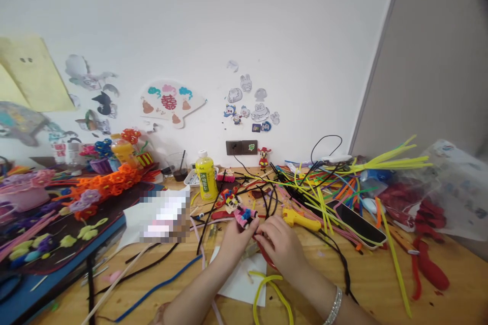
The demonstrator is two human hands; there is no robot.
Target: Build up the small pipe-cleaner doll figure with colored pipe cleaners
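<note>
Small fuzzy figure of pink, blue and black (246, 215) sits above the middle of the wooden tabletop (375, 284), pinched in the left hand (235, 241), thumb along its near side. Right hand (284, 245) close against it, fingers bent inward and bunched; from where I stand, cannot tell whether they grip the figure or the red strand (267, 255) looping just below.

Room about the hands: tight ahead, where a tangle of stems and scraps begins at the fingertips. Yellow plastic glue gun (303, 219) just right of the right hand, its black cord (345, 270) trailing down beside the forearm. Under the hands, a white sheet of paper (229, 287) with a looped yellow fuzzy stem (286, 307) across its edge. Bare wood opens right of the cord and, in patches, left of the left forearm, crossed by a blue fuzzy stem (164, 283).

Pose: both forearms reach in from the near side, converging; sparkling silver bracelet (334, 307) on the right wrist. White wall (290, 20) closes the far edge
</note>
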